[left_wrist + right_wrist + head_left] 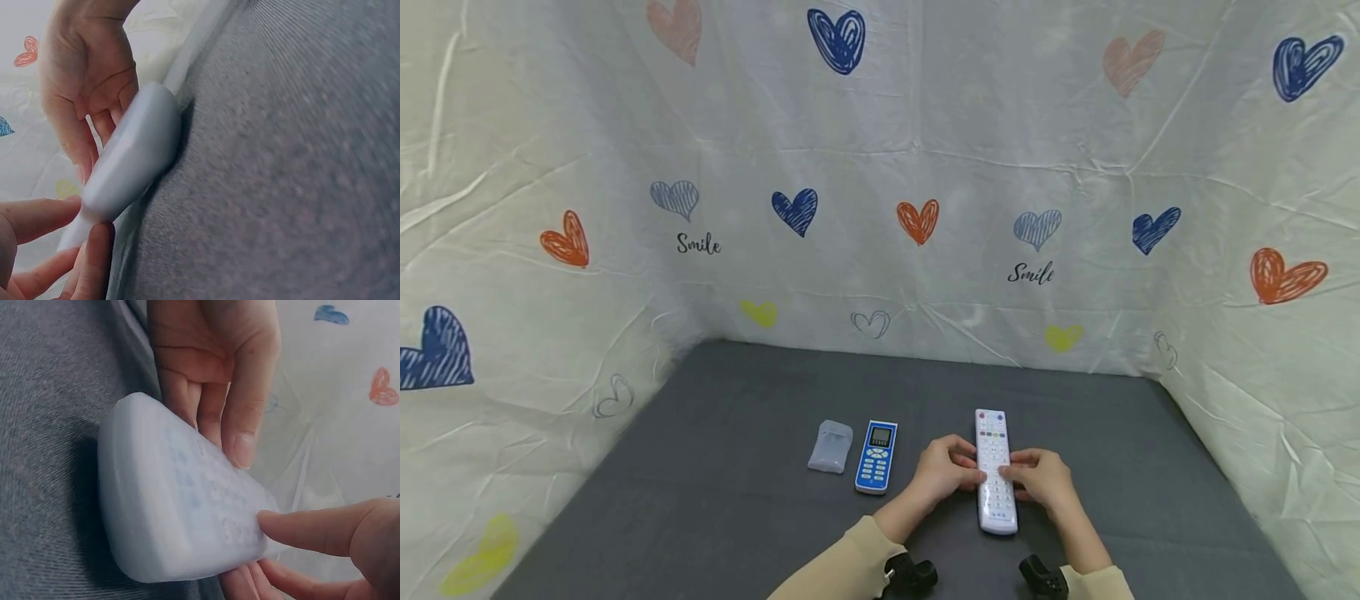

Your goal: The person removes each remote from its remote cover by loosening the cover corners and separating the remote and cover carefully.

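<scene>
A long white remote control (995,471) with several rows of buttons lies lengthwise between both hands. My left hand (946,468) grips its left edge, with the thumb on the near face and fingers along the side. From the other edge my right hand (1045,477) holds it, its thumb on the button face. The left wrist view shows the smooth, rounded end of the remote (140,147), raised at an angle or seen close up; I cannot tell which. In the right wrist view the remote's buttons (212,481) look blurred under a glossy film.
Left of the hands, a blue remote (876,458) with a small screen lies face up on the dark grey cloth (737,500). Beside it is a small pale, translucent object (831,447). A white curtain (970,167) printed with hearts surrounds the table's back and sides.
</scene>
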